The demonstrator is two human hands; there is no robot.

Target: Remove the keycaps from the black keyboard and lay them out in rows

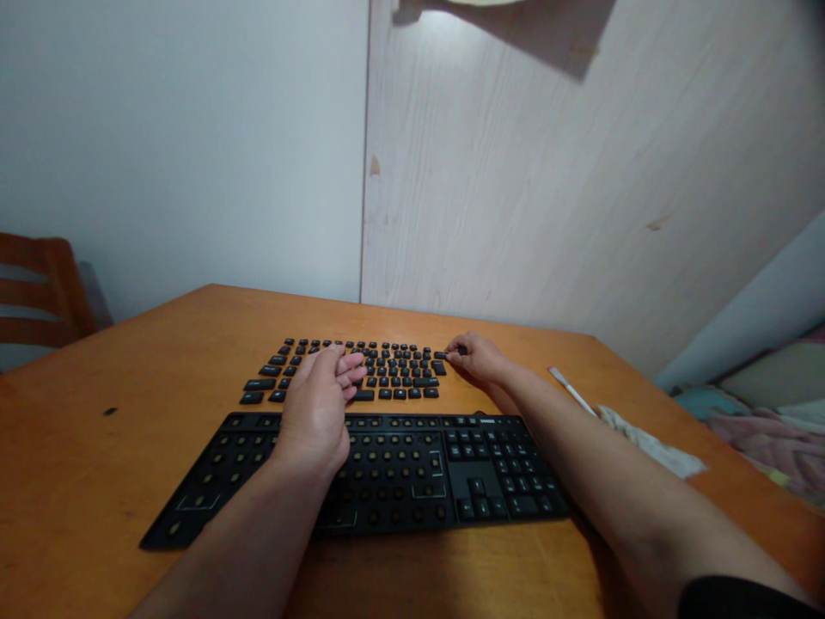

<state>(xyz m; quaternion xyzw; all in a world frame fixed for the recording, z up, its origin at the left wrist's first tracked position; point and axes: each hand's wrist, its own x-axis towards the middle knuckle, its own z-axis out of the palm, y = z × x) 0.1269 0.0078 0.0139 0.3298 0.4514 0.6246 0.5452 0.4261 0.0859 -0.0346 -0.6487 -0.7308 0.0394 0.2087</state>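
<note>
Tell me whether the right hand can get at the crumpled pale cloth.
Probably yes: the crumpled cloth lies on the tabletop beside the right forearm, with no obstacle visible between them. The right hand, beside a loose keycap, would need to draw back.

So the black full-size keyboard [387, 471] is lying flat on the bench [412, 585], half stripped: the whole main section is bare, just rows of little yellowish mounts and some white bracket outlines. Nav keys, arrows and numpad all have their caps on. The loose black keycaps [394, 382] sit just past its far edge, spread in neat keyboard-style rows, wider ones mostly at the row ends. Legends are too tiny to read.
</note>
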